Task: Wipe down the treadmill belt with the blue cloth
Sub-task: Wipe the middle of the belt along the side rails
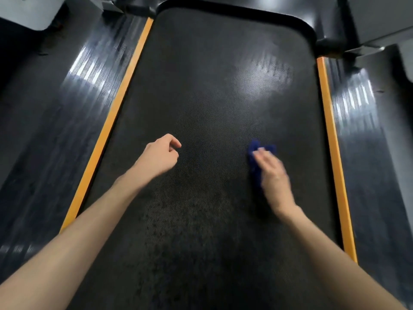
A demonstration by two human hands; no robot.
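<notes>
Our right hand (pixel 273 175) lies palm down on the blue cloth (pixel 256 163), its fingers stretched out fairly straight and laid flat over it. The hand is blurred, so we cannot tell whether the thumb tucks under the fabric. The cloth is bunched beneath the palm and fingers. It shows along the thumb side of the hand and peeks out just past the fingertips, pressed against the treadmill belt (pixel 201 90).

Our left hand (pixel 159 154) sits well apart from the cloth, out to the left of the right hand and at about the same reach. Its fingers are loosely curled with the thumb near the forefinger, and it holds nothing. We cannot tell whether it touches the belt or hangs just above it.

The dark, finely textured belt spreads under both hands. Ahead of the right hand a pale sheen lies across it, and nearer to us, between our forearms, the surface looks mottled and patchy.

Beyond the left hand an orange strip (pixel 116 113) edges the belt, and a matching orange strip (pixel 330 130) runs just outside the right hand. Past each strip lies a ribbed black side rail (pixel 58 113), glossy with reflected light. Far ahead, the belt ends under a rounded black cover (pixel 234 7).
</notes>
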